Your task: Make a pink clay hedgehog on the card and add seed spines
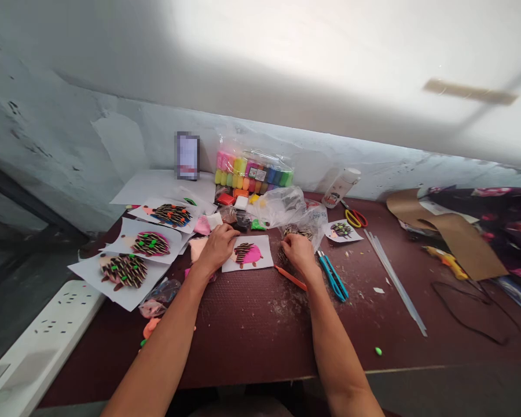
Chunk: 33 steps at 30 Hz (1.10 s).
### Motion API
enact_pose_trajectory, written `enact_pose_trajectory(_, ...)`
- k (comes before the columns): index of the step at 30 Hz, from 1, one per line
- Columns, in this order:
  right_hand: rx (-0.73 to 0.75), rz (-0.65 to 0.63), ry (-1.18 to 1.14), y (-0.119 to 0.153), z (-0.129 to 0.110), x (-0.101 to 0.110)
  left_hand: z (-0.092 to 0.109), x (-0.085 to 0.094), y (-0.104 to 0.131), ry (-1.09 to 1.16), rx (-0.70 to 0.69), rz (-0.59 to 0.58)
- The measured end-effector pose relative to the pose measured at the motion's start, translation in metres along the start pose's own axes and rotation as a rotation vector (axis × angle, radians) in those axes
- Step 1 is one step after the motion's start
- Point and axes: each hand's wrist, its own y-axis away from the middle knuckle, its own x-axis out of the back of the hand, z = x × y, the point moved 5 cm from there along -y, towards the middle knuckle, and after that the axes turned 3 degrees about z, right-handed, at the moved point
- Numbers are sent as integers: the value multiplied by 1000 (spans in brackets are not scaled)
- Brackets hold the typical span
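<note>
My left hand (219, 246) rests at the upper left edge of a white card (260, 262), its fingers stretched over the edge. On the card is a pink clay hedgehog (252, 253), with thin dark sticks on its left part. My right hand (298, 252) is at a pile of similar sticks (304, 233) by a clear plastic bag; its fingers are bent together, and what is between them is hidden. An orange pen-like tool (290, 278) lies between the card and my right forearm. A blue utility knife (333, 277) lies right of that forearm.
Finished-looking hedgehog cards (150, 243) overlap at the left, beside a white power strip (54, 330). Clay packs (252, 174) and a phone (187, 155) stand at the back. Rightward are a white bottle (342, 186), scissors (355, 218), glue sticks (395, 284) and a yellow glue gun (447, 262).
</note>
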Motion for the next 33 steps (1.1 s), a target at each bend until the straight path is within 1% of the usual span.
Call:
enact_pose_trajectory(2, -8, -69, 8, 2, 0, 2, -1, -1, 0, -6, 3, 5)
enact_pose_trajectory(5, 10, -133, 4, 4, 0, 5, -2, -1, 0, -20, 4, 12)
enact_pose_trajectory(10, 76, -171, -8, 7, -2, 5, -1, -2, 0, -27, 16, 2)
enact_pose_trajectory(16, 119, -200, 69, 9, -8, 2, 0, -2, -1, -48, 16, -26)
enact_pose_trajectory(21, 158, -180, 74, 10, -12, -3, 2, -1, -2, -67, 2, -25)
enact_pose_trajectory(23, 178, -148, 49, 8, -14, -3, 2, -1, -2, -67, -2, -23)
enact_pose_trajectory(26, 231, -51, -66, 7, -18, -1, 2, 0, -3, -56, -6, -14)
enact_pose_trajectory(28, 237, 2, -161, 6, -20, -1, 2, 0, -3, -46, -7, -8)
enact_pose_trajectory(31, 232, 41, -271, 7, -24, -3, 1, -1, -3, -43, -2, -2)
enact_pose_trajectory(33, 243, 43, -333, 8, -28, -5, 0, -1, -3, -43, 1, 1)
